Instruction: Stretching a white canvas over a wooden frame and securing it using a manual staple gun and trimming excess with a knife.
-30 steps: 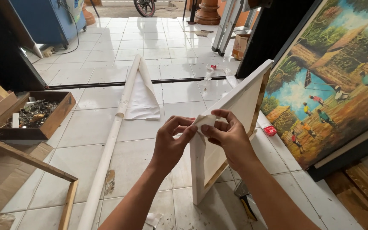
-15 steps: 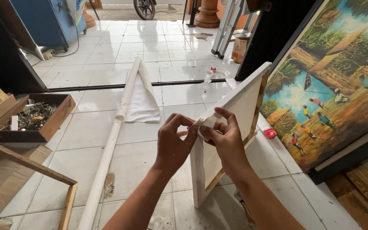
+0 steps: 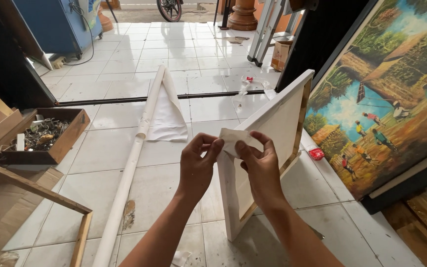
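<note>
On the tiled floor [image 3: 139, 59] a big colourful village painting [image 3: 386, 99] is leaning at my right, and a long white canvas roll [image 3: 129, 168] is stretching away at my left, its loose end spreading open. Between them a stretched white canvas [image 3: 273, 143] is standing on its lower edge, wooden frame showing along its far side. I am pinching a flap of its cloth [image 3: 231, 141] at the top near corner: my left hand [image 3: 197, 165] is closing thumb and forefinger on the flap's left part, my right hand [image 3: 260, 165] is gripping the right part with fingers curled over it. Compared with half a second ago, the flap is standing up larger and flatter between my hands, and my hands are sitting slightly higher. By the floor's left edge a wooden box [image 3: 38, 138] of metal bits is sitting.
</note>
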